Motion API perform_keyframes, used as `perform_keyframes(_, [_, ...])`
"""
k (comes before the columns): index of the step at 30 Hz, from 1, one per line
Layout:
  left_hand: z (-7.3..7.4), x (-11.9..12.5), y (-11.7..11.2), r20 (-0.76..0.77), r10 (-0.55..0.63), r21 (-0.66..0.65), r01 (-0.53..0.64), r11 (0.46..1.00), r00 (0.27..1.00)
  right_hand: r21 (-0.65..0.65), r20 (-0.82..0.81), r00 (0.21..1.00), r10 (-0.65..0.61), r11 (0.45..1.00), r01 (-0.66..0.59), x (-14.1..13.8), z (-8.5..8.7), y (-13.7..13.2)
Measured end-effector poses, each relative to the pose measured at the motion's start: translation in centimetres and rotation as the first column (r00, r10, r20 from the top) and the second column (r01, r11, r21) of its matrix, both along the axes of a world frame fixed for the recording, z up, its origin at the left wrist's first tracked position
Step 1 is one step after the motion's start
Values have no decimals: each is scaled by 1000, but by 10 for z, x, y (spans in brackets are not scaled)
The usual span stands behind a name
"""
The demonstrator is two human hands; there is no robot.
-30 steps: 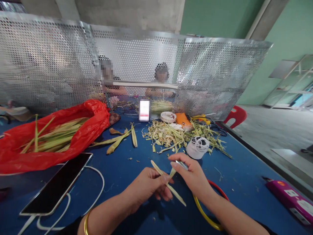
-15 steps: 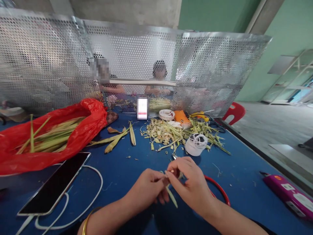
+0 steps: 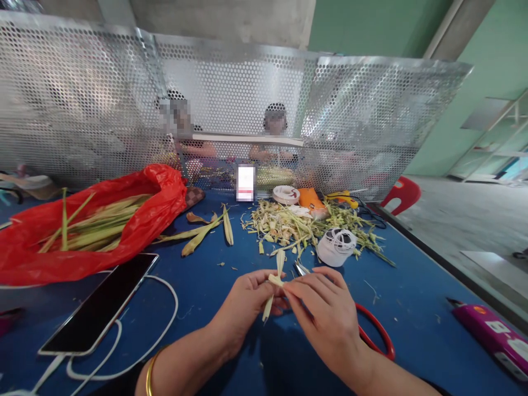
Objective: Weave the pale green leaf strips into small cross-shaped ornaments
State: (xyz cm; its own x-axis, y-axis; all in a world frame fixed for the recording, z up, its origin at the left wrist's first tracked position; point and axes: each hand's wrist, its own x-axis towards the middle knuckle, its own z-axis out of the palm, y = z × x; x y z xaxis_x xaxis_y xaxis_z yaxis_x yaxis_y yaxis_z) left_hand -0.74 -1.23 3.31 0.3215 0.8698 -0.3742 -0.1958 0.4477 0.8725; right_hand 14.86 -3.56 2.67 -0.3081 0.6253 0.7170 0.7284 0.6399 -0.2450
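Observation:
My left hand and my right hand meet over the blue table, both pinching one pale green leaf strip. The strip is folded at the pinch, one end pointing up, the other hanging down. Scissors with red handles lie under my right hand, their tips showing just beyond my fingers. A gold bangle sits on my left wrist.
A red bag of long green leaves lies at left. A phone with a white cable is at front left. Leaf trimmings, a white thread spool and a purple box lie around. People sit behind a perforated metal screen.
The strip was straight and held slanting; my hands came together and it is now folded between both pinches, one end turned upward.

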Motion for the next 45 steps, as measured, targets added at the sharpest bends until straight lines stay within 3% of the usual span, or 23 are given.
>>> perform_keyframes(7, [4,-1,-3,172,-114,94,99,991,979,35,20,1000,-22,999,21,-3,-2,1])
perform_keyframes(14, [1,0,-3,164,-86,73,75,995,983,132,78,997,-14,991,4,-4,-9,3])
perform_keyframes(21, [-6,1,-4,132,-36,31,32,999,991,173,272,954,129,968,-180,-6,-15,0])
perform_keyframes(24, [-7,1,-5,151,-49,45,43,998,987,129,119,983,136,980,-152,-6,-14,0])
perform_keyframes(27, [-5,0,-3,119,-52,76,43,996,992,-87,-162,985,66,993,-81,-4,-10,3])
perform_keyframes(30, [-3,-3,0,39,-63,121,58,991,997,-368,-371,926,-72,927,-75,-4,-6,8])
perform_keyframes(34, [-1,-5,3,-42,-106,194,112,975,993,-635,-507,840,-193,743,-213,-5,-3,12])
perform_keyframes(38, [-3,-5,5,-98,-96,200,114,973,991,-706,-602,751,-271,621,-341,-8,-3,14])
perform_keyframes(45, [-10,-2,7,-143,63,100,-49,994,988,-736,-633,691,-349,548,-397,-11,-6,16])
